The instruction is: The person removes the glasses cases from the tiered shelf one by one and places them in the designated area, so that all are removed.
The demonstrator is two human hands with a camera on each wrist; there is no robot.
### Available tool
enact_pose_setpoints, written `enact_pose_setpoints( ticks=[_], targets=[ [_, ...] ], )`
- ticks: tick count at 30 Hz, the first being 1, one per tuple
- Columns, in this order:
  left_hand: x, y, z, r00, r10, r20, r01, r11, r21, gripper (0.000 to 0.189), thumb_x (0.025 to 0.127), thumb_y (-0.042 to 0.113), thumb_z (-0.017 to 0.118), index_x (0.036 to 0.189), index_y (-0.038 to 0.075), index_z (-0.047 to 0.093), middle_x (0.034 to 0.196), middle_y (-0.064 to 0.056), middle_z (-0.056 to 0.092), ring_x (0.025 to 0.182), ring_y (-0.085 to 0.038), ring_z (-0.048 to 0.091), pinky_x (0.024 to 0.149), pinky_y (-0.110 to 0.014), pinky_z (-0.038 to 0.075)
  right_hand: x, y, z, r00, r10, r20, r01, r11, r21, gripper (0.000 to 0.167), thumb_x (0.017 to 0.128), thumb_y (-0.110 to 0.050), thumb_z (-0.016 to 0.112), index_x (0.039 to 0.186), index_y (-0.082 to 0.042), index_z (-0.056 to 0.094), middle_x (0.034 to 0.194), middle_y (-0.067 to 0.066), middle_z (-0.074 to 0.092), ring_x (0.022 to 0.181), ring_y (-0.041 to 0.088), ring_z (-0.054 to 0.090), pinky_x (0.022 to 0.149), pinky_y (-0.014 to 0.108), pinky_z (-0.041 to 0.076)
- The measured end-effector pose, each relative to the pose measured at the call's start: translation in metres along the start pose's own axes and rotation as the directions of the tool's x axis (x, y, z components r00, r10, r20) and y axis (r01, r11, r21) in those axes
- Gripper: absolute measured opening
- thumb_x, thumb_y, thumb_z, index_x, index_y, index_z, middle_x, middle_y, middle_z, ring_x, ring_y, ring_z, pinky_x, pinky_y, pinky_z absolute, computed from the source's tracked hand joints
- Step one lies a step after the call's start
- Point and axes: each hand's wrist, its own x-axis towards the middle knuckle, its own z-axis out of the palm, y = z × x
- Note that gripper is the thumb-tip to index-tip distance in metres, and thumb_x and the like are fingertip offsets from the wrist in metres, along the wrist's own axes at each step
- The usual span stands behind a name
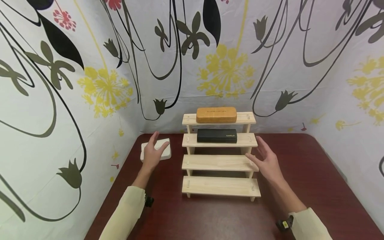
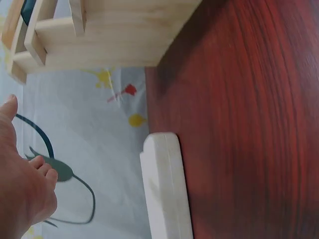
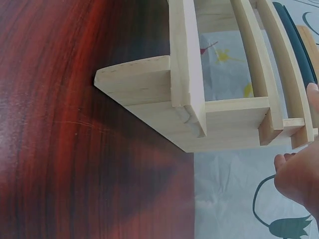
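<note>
Rack of pale wood with four stepped tiers (image 1: 219, 186) stands on the dark reddish-brown wood-grain table (image 1: 228, 218). On its top tier lies a tan-orange oblong case with rounded corners (image 1: 216, 115); on the tier just below lies a black oblong case with small pale lettering (image 1: 213, 136). The left hand (image 1: 151, 156), thumb and fingers wide apart, is near a flat white box with rounded corners (image 1: 166, 154), left of the rack. The right hand (image 1: 269, 166), fingers also wide, is beside the rack's right end; whether it touches the wood I cannot tell.
</note>
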Motion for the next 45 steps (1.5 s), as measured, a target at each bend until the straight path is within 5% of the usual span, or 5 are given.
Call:
enact_pose_setpoints(
  ticks=[25,36,45],
  targets=[
    [-0.008,0.050,0.052,0.986,0.151,0.065,-0.143,0.983,-0.111,0.082,0.097,0.031,0.082,0.163,0.007,0.041,0.163,-0.008,0.048,0.152,-0.020,0.042,0.125,-0.036,0.035,0.020,-0.004,0.011,0.999,-0.023,-0.025,0.022,0.999,-0.026,0.089,0.097,-0.006,0.080,0.168,-0.002,0.025,0.171,0.021,0.026,0.157,0.043,0.025,0.123,0.061,0.027],
    [-0.009,0.065,0.068,0.981,0.183,0.068,-0.178,0.981,-0.076,0.081,0.096,0.036,0.083,0.162,0.010,0.045,0.161,-0.007,0.051,0.150,-0.020,0.045,0.125,-0.045,0.036,0.022,-0.006,0.013,0.999,-0.034,-0.031,0.033,0.999,-0.043,0.090,0.095,-0.016,0.083,0.168,-0.008,0.030,0.172,0.017,0.029,0.158,0.038,0.026,0.126,0.057,0.027],
    [-0.012,0.075,0.084,0.976,0.196,0.091,-0.190,0.979,-0.072,0.080,0.095,0.033,0.084,0.162,0.009,0.046,0.162,-0.003,0.049,0.148,-0.026,0.047,0.115,-0.049,0.047,0.024,-0.004,0.014,0.999,-0.028,-0.044,0.025,0.997,-0.075,0.090,0.096,-0.020,0.083,0.168,-0.007,0.031,0.172,0.017,0.029,0.158,0.037,0.025,0.126,0.057,0.027]
  ],
)
